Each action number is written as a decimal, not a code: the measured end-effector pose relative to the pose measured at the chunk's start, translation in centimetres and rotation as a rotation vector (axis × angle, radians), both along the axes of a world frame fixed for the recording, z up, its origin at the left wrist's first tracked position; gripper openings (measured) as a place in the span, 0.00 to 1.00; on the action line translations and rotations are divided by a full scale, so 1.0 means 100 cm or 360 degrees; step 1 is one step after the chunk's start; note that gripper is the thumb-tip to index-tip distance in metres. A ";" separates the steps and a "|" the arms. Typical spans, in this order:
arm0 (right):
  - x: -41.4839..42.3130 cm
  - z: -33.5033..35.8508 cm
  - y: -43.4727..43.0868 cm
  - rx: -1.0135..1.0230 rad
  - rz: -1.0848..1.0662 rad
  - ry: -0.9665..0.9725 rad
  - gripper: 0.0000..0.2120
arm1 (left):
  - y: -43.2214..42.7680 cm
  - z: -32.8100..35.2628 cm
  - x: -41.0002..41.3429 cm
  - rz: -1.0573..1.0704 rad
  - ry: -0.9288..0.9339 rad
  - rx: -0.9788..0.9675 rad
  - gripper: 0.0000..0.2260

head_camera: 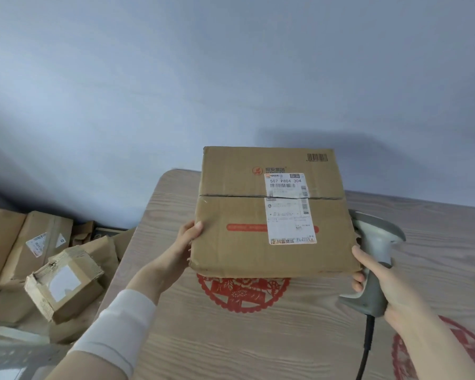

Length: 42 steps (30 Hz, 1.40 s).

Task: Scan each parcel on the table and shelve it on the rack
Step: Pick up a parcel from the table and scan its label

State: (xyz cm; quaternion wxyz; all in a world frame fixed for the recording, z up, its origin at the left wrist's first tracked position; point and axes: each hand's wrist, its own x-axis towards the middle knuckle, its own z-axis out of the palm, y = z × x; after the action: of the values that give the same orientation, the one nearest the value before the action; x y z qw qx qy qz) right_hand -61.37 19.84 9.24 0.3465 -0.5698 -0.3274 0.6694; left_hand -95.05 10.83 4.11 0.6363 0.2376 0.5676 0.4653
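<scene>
A flat brown cardboard parcel (239, 215) with a white shipping label (288, 207) is held up above the wooden table (231, 338), its labelled face turned toward me. My left hand (185, 241) grips its left edge, thumb on the front. My right hand (387, 286) holds a grey barcode scanner (376, 250) by the handle at the parcel's lower right corner, and the scanner head sits partly behind the box. A black cable (366, 346) hangs from the scanner.
Red paper-cut decorations (242, 294) lie on the tabletop under the parcel and at the right edge. Left of the table is a pile of several cardboard boxes (63, 286), some torn. A plain bluish wall fills the background. The rack is not in view.
</scene>
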 end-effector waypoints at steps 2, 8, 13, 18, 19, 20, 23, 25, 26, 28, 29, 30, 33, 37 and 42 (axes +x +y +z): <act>0.018 0.010 -0.012 0.0043 0.0020 0.0015 0.21 | -0.015 0.014 0.020 0.0002 0.0026 0.0068 0.49; 0.064 0.039 -0.047 0.0255 0.0139 0.0111 0.22 | -0.071 0.050 0.076 0.0019 -0.0114 0.0185 0.45; 0.092 0.066 -0.078 0.0334 0.0201 0.0127 0.19 | -0.109 0.071 0.111 0.0216 -0.0128 0.0279 0.40; 0.103 0.095 -0.102 0.0396 0.0192 0.0154 0.20 | -0.130 0.093 0.120 0.0341 0.0084 0.0487 0.31; 0.105 0.101 -0.107 0.0413 0.0190 0.0165 0.19 | -0.134 0.096 0.120 0.0334 0.0118 0.0520 0.32; 0.106 0.105 -0.111 0.0424 0.0188 0.0169 0.17 | -0.138 0.099 0.120 0.0349 0.0109 0.0529 0.34; 0.107 0.117 -0.125 0.0501 0.0182 0.0135 0.12 | -0.151 0.103 0.116 0.0440 -0.0006 0.0574 0.34; 0.106 0.127 -0.133 0.0593 0.0163 0.0147 0.09 | -0.158 0.107 0.113 0.0496 -0.0009 0.0646 0.31; 0.105 0.133 -0.137 0.0634 0.0142 0.0171 0.08 | -0.161 0.110 0.112 0.0506 0.0034 0.0678 0.29; 0.103 0.146 -0.145 0.0700 0.0130 0.0225 0.10 | -0.166 0.117 0.112 0.0501 0.0136 0.0715 0.28; 0.100 0.154 -0.149 0.0719 0.0172 0.0238 0.12 | -0.168 0.120 0.113 0.0504 0.0174 0.0709 0.31; 0.095 0.162 -0.153 0.0728 0.0250 0.0233 0.16 | -0.169 0.121 0.115 0.0514 0.0195 0.0685 0.37; 0.072 0.188 -0.167 0.0669 0.0553 0.0200 0.23 | -0.170 0.121 0.117 0.0552 0.0232 0.0676 0.43; 0.046 0.203 -0.178 0.0492 0.0677 0.0177 0.16 | -0.174 0.122 0.118 0.0543 0.0200 0.0643 0.43; 0.036 0.204 -0.179 0.0434 0.0717 0.0084 0.13 | -0.177 0.123 0.118 0.0535 0.0238 0.0655 0.43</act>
State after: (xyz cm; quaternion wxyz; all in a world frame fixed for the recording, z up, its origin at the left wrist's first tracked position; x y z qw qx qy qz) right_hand -57.77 1.97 29.61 0.2707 -0.4129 -0.5239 0.6941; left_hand -83.21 -6.82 16.39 0.4449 0.2980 0.5380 0.6510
